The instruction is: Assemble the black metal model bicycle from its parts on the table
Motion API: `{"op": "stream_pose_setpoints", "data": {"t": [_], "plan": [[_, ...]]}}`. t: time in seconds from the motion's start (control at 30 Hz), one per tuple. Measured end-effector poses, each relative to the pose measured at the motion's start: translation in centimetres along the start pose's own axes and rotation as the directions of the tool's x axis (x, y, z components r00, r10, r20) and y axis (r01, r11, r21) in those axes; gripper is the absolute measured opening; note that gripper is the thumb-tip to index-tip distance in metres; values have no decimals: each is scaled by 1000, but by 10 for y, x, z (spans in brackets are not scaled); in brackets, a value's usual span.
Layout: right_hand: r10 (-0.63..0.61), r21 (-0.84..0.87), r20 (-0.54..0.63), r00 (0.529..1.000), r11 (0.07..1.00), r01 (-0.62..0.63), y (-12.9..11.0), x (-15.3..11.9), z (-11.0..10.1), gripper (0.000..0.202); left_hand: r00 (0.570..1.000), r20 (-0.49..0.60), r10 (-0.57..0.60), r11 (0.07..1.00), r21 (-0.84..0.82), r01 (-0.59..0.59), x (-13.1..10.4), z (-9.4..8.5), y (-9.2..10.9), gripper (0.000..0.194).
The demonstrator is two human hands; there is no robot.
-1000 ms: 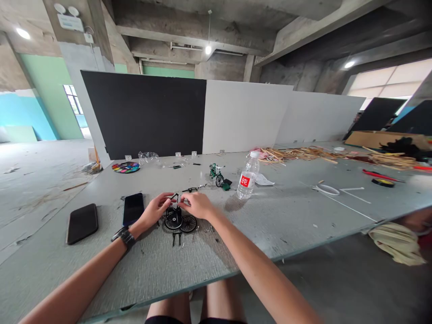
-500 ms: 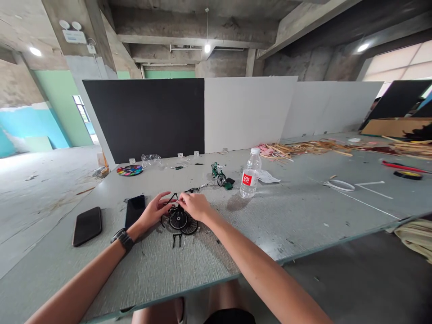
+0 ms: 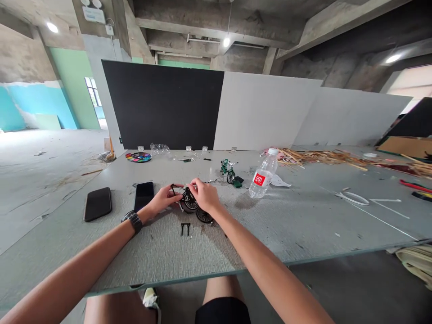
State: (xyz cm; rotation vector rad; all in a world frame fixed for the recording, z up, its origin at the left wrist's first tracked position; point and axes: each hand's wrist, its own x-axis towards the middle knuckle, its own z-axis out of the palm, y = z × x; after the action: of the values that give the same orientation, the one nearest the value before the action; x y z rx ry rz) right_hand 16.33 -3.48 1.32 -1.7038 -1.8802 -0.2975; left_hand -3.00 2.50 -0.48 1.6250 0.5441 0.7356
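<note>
Both hands are at a small black model bicycle point(image 3: 190, 200) on the grey table point(image 3: 135, 265). My left hand point(image 3: 166, 196) has its fingers closed on the bicycle's left end. My right hand point(image 3: 205, 194) pinches at its upper right side; the fingertips cover the spot they touch. A loose black spoked wheel point(image 3: 204, 216) lies just below my right hand. Nearer the front edge is a small black forked part point(image 3: 185, 228). A green model bicycle point(image 3: 228, 171) stands farther back.
Two dark phones point(image 3: 97, 204) point(image 3: 144, 196) lie left of my hands. A water bottle point(image 3: 263, 175) stands to the right, beside white paper. Behind are a paint palette point(image 3: 138, 157), clear plastic, upright boards and wooden strips point(image 3: 320, 157). White ties lie farther right.
The view has tilted and shifted. The black bicycle frame and one wheel are now apart from the loose wheel they overlapped. My left fingers have closed in on the frame.
</note>
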Motion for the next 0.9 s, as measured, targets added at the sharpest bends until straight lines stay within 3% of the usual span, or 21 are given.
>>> {"op": "stream_pose_setpoints", "data": {"t": [0.23, 0.37, 0.57, 0.73, 0.9], "plan": [[-48, 199, 78, 996, 980, 32, 8, -3, -1, 36, 998, -55, -1, 999, -52, -2, -2, -6, -4, 49], [-126, 317, 20, 992, 942, 113, 13, -1, 5, 32, 995, -87, 38, 998, -37, -41, -1, -8, -4, 44], [-149, 332, 37, 988, 935, 128, 14, 1, 5, 33, 996, -67, 64, 997, -47, -67, -2, -9, -6, 45], [-201, 239, 66, 977, 954, 180, 20, 1, -3, 40, 990, -123, 72, 997, 35, -68, -4, -6, -1, 45], [-239, 235, 78, 968, 948, 216, 24, 0, -9, 35, 989, -137, 60, 998, 39, -55, -5, -4, 2, 44]]}}
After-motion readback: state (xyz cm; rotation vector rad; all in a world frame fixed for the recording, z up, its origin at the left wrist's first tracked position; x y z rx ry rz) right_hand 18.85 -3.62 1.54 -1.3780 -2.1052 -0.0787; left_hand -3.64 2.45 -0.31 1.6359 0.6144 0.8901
